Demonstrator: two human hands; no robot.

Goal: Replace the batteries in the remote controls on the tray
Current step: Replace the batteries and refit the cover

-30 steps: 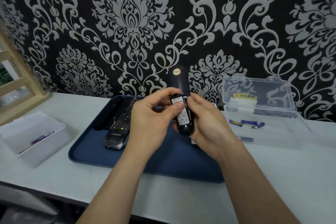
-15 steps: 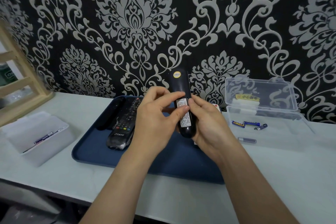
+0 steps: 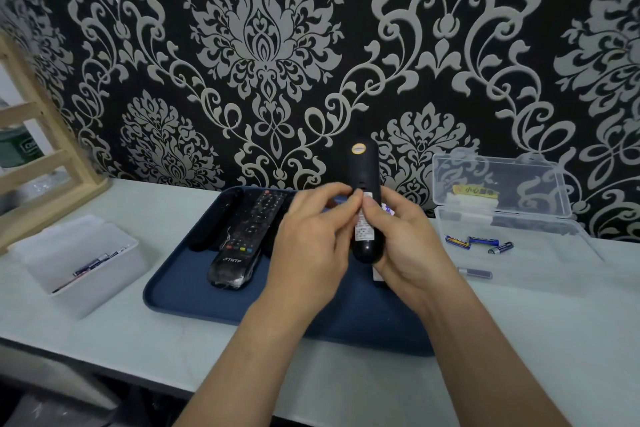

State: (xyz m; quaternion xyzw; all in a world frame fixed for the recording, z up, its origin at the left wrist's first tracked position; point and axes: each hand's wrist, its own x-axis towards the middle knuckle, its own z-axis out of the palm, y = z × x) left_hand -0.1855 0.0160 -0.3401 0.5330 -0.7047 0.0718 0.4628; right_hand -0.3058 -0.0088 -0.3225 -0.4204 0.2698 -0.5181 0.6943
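My right hand [image 3: 408, 246] grips a black remote [image 3: 363, 170] upright above the dark blue tray [image 3: 194, 295], back side facing me, with a round yellow sticker near its top. My left hand [image 3: 311, 246] pinches its battery cover with the white label [image 3: 363, 229] at the remote's lower half. On the tray lie a plastic-wrapped button remote [image 3: 246, 239] and a plain black remote [image 3: 214, 222] to its left. Part of a white remote [image 3: 378, 279] shows below my right hand.
An open clear plastic box [image 3: 498, 191] stands at the right with blue batteries [image 3: 479, 241] in it; one battery [image 3: 474, 272] lies on the table in front. A white bin [image 3: 72, 260] at the left holds batteries. A wooden rack [image 3: 45, 156] stands far left.
The remote stays upright in my right hand. The labelled cover has slid down flush against the remote's back under my left fingers. My head has shifted, moving the scene slightly rightward.
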